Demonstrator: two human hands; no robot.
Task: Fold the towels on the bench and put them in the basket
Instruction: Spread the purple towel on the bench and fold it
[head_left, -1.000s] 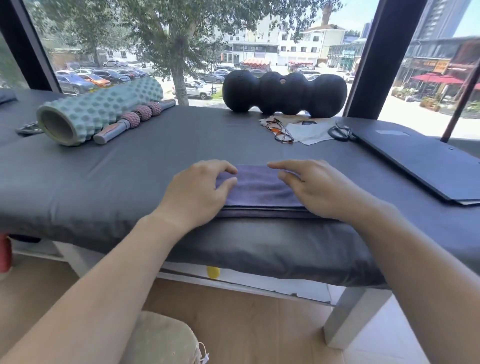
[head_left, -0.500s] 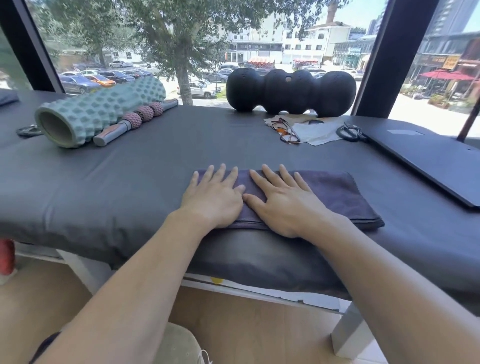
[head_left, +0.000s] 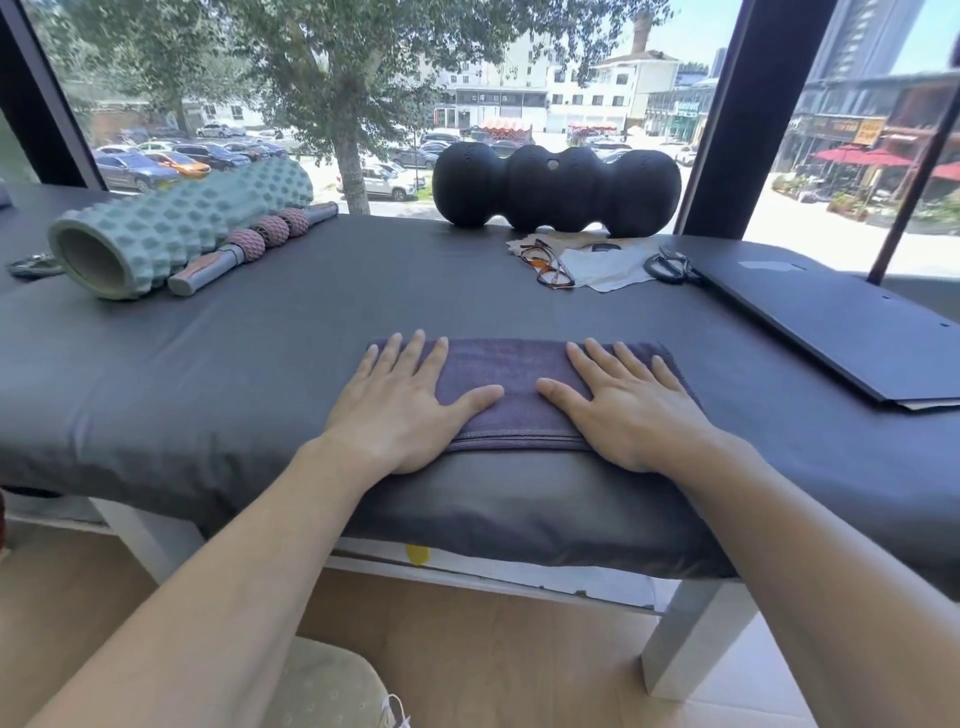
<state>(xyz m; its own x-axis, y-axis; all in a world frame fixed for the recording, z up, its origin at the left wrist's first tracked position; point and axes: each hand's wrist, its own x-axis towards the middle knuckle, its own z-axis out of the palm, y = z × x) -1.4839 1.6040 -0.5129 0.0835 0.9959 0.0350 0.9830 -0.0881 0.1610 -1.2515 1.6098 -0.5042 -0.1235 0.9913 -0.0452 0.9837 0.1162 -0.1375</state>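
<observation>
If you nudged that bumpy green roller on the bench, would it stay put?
Probably not: the green foam roller is a cylinder lying on its side, so it would likely roll. The massage stick beside it might block it. Its hollow core suggests it is light.

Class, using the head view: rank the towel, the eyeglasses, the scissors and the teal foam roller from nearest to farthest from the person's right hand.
From the right hand:
1. Towel: directly under the palm, at the bench's near edge.
2. Eyeglasses: beyond the hand, slightly left, on a cloth.
3. Scissors: beyond the hand, slightly right; too close to the eyeglasses to call firmly.
4. Teal foam roller: far left of the bench.
</observation>
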